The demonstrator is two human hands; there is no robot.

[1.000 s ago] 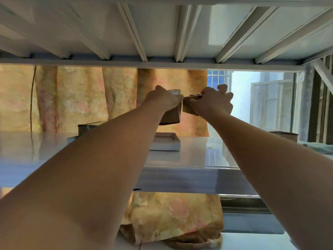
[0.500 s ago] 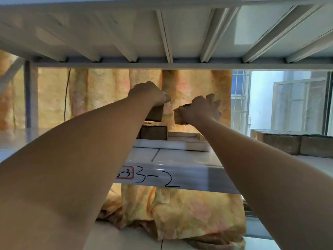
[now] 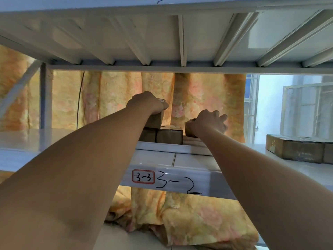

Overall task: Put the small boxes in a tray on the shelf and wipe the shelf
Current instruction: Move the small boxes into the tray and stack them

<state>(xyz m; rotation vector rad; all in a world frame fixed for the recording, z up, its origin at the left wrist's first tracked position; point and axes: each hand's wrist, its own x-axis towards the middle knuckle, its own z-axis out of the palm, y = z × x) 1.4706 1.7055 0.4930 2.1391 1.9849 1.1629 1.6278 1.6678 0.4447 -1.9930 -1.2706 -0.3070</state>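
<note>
Nearest is the shelf [image 3: 153, 157], its front lip marked "3-3" on a label [image 3: 143, 176] w/ "3-2" handwritten beside it. Just behind the lip sits the white tray [image 3: 162, 146], low-walled, w/ two small brown boxes [image 3: 169, 136] side by side in its left part.

Above those, the left hand [image 3: 146, 102] has its fingers curled over the top of another small box [image 3: 155, 120], gripping it from above. That box hangs at or on the lower pair; can't tell from this angle if it touches yet. The right hand [image 3: 209, 121] is wrapped round a second box [image 3: 189, 129], held low over the tray's free part, just right of the seated pair.

Judgement: the step is seating both boxes in the tray.
- Right box first: lower it flat, then slide it left till it butts the row.
- Left box: set it square on the pair below so it won't tip, or keep it for the next free floor spot.
- Let go only once each sits flat.
- Keep wrists low, since the shelf overhead leaves little room.

Further right on the shelf, well apart from the tray, are more brown boxes [image 3: 295, 148] left to move. Behind everything hangs a yellow curtain [image 3: 198, 98].
</note>
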